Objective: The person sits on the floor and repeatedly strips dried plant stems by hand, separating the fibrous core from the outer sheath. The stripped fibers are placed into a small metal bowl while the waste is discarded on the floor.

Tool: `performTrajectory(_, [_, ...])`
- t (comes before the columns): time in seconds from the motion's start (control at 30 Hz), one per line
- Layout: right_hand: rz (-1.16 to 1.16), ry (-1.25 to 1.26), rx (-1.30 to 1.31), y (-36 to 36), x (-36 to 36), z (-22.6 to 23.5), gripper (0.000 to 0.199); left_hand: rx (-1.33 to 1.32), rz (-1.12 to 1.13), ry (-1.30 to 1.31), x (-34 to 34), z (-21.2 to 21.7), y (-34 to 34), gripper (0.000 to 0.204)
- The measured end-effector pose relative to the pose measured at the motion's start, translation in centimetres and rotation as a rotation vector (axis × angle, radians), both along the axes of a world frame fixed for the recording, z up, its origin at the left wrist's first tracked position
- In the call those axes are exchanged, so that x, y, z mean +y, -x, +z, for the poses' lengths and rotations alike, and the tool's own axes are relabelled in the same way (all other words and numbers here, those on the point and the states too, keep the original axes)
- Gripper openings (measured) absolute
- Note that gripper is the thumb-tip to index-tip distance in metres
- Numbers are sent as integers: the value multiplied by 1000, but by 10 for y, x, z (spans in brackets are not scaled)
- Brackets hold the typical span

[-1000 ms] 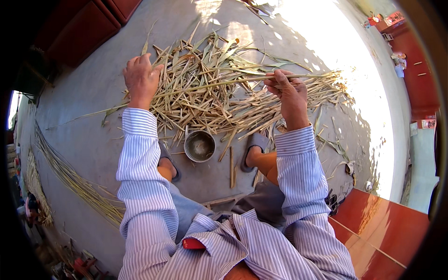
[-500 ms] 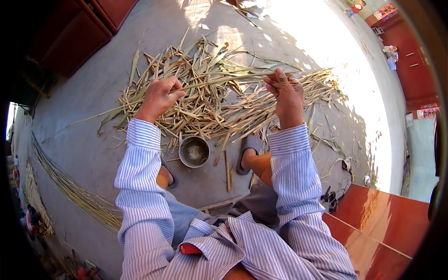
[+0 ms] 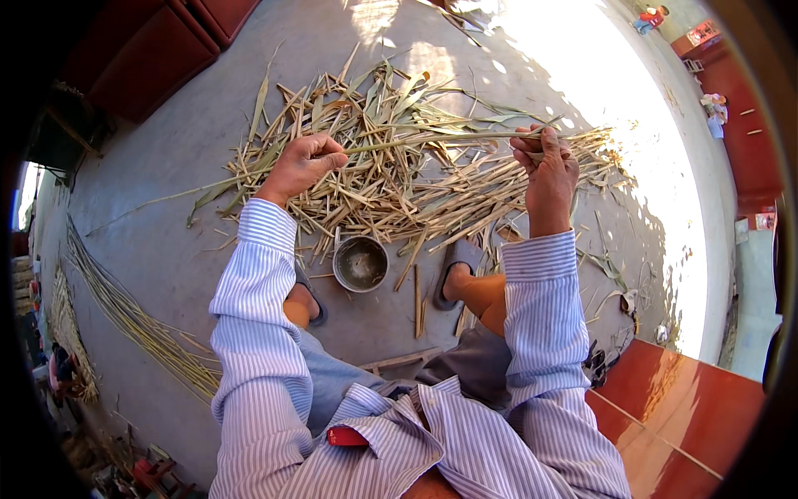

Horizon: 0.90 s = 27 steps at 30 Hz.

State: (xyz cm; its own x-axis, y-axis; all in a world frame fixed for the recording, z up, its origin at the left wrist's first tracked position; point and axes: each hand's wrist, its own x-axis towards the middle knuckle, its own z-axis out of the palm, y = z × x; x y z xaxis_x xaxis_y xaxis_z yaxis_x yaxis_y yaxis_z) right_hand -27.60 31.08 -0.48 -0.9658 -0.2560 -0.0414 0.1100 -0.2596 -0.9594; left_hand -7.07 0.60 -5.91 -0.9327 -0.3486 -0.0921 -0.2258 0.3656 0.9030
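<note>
The grey concrete floor (image 3: 166, 249) is filling most of the frame, and the big pile of dry stalks and leaves (image 3: 391, 183) is lying on it in the upper middle, spreading toward the bright sunlit patch at the upper right. A second, thinner bundle of long stalks (image 3: 125, 316) is lying apart at the lower left. The person is sitting with both striped sleeves coming from the lower edge, and the feet in sandals (image 3: 453, 283) are resting at the near edge of the pile. Between the feet a small round metal bowl (image 3: 361, 264) is standing on the floor, just beside loose stalks. Above the pile one long green stalk (image 3: 432, 141) is being held across the middle of the frame: the left hand (image 3: 303, 162) is closing as a fist around its left end, and the right hand (image 3: 549, 166) is pinching its right end with curled fingers near the upper right. I am judging that the stalk could be snapping or splitting crookedly if the two hands are pulling unevenly, and its dry edges could be cutting a palm when it is sliding through the fist. A falling piece or a moving foot could also be knocking the bowl over, because it is standing so near.
</note>
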Motion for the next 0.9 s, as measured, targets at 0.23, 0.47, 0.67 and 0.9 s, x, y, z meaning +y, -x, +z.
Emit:
performTrajectory(0.23, [26, 33, 66, -6, 2, 3, 29, -1, 73, -298, -13, 1, 2, 16])
performTrajectory(0.47, [73, 35, 206, -12, 7, 10, 32, 62, 325, -323, -22, 8, -4, 21])
performTrajectory(0.67, [64, 26, 180, -13, 9, 11, 30, 326, 634, -250, -33, 0, -1, 22])
performTrajectory(0.9, [22, 67, 117, -14, 7, 8, 28, 381, 819, 165, -73, -19, -14, 27])
